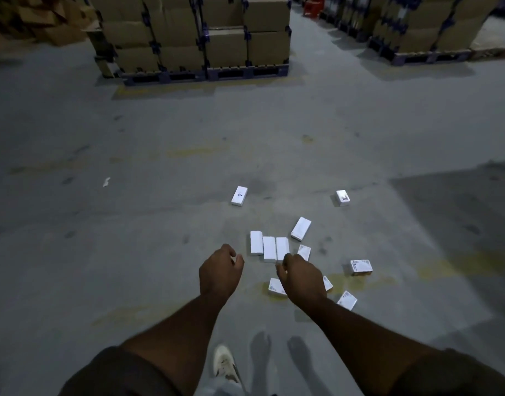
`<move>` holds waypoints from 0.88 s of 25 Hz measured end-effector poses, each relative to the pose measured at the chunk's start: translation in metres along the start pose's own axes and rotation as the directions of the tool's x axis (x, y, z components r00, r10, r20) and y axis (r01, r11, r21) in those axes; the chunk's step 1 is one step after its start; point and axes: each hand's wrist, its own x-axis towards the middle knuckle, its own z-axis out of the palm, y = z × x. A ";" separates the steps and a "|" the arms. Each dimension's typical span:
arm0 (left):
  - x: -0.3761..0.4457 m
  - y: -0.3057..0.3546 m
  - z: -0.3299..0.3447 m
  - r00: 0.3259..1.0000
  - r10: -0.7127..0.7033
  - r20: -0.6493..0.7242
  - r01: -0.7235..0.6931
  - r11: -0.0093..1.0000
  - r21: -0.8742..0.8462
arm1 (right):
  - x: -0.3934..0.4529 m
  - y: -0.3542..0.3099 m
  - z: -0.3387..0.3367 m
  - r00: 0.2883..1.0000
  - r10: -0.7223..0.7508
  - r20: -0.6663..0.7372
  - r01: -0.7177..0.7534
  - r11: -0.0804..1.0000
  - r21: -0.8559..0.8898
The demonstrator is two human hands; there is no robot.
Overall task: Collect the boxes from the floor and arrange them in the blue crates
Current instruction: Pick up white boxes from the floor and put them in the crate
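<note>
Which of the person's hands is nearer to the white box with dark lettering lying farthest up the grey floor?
Left. The left hand hangs just below that white lettered box, slightly to its left; the right hand is farther, below and well to its right.

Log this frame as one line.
phase: reaching | left hand: empty | right hand: empty | white boxes: scattered on floor | blue crates: not visible

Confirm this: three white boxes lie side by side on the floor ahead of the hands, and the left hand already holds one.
Wrong on the hand. In the head view the left hand holds nothing. The three white boxes do lie side by side on the floor.
</note>
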 end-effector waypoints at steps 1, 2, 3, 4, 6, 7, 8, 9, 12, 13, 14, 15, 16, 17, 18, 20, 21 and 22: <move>0.021 -0.006 -0.003 1.000 0.015 0.021 -0.015 1.000 0.002 | 0.018 -0.010 0.001 1.000 0.019 0.001 -0.019 1.000 -0.013; 0.042 -0.011 -0.006 0.999 0.038 0.038 -0.039 0.999 0.007 | 0.034 -0.020 0.001 0.999 0.035 -0.009 -0.036 0.999 -0.016; 0.066 -0.017 -0.011 0.997 0.060 0.051 -0.061 0.998 0.015 | 0.054 -0.032 0.002 0.998 0.050 -0.029 -0.050 0.999 -0.008; 0.087 -0.021 -0.015 0.995 0.072 0.064 -0.074 0.997 0.023 | 0.070 -0.043 0.003 0.997 0.060 -0.053 -0.060 0.998 0.003; 0.128 -0.027 -0.022 0.994 0.083 0.067 -0.086 0.996 0.031 | 0.101 -0.062 0.005 0.993 0.073 -0.095 -0.071 0.997 0.023; 0.145 -0.028 -0.024 0.994 0.084 0.070 -0.087 0.996 0.032 | 0.115 -0.069 0.007 0.992 0.081 -0.096 -0.078 0.996 0.033; 0.162 -0.029 -0.026 0.994 0.081 0.079 -0.084 0.996 0.032 | 0.131 -0.077 0.009 0.992 0.093 -0.083 -0.090 0.995 0.044; 0.177 -0.030 -0.027 0.992 0.082 0.091 -0.084 0.996 0.025 | 0.145 -0.085 0.012 0.992 0.102 -0.071 -0.099 0.994 0.054; 0.226 -0.031 -0.022 0.992 0.080 0.095 -0.082 0.997 0.011 | 0.195 -0.101 0.021 0.993 0.104 -0.063 -0.098 0.991 0.091; 0.248 -0.031 -0.020 0.993 0.073 0.090 -0.074 0.997 0.003 | 0.217 -0.105 0.025 0.993 0.102 -0.061 -0.095 0.990 0.109; 0.268 -0.031 -0.018 0.994 0.061 0.086 -0.060 0.998 -0.006 | 0.238 -0.107 0.030 0.994 0.099 -0.051 -0.093 0.989 0.118; 0.289 -0.030 -0.015 0.995 0.067 0.078 -0.066 0.998 -0.004 | 0.260 -0.109 0.035 0.995 0.090 -0.043 -0.085 0.989 0.118; 0.311 -0.029 -0.012 0.995 0.078 0.070 -0.077 0.997 -0.009 | 0.284 -0.111 0.039 0.996 0.087 -0.036 -0.082 0.989 0.120; 0.332 -0.028 -0.009 0.994 0.082 0.075 -0.082 0.997 -0.012 | 0.307 -0.112 0.043 0.996 0.088 -0.026 -0.084 0.988 0.128; 0.356 -0.025 -0.004 0.992 0.091 0.082 -0.091 0.996 -0.002 | 0.334 -0.112 0.050 0.996 0.084 -0.022 -0.080 0.987 0.141; 0.392 -0.019 0.003 0.990 0.076 0.120 -0.080 0.996 0.028 | 0.369 -0.111 0.055 0.995 0.101 0.013 -0.102 0.978 0.180; 0.421 -0.011 0.010 0.989 0.064 0.131 -0.070 0.997 0.042 | 0.396 -0.109 0.059 0.992 0.118 0.039 -0.123 0.972 0.200; 0.421 -0.009 0.007 0.987 0.063 0.145 -0.069 0.997 0.037 | 0.393 -0.111 0.058 0.992 0.112 0.054 -0.121 0.971 0.206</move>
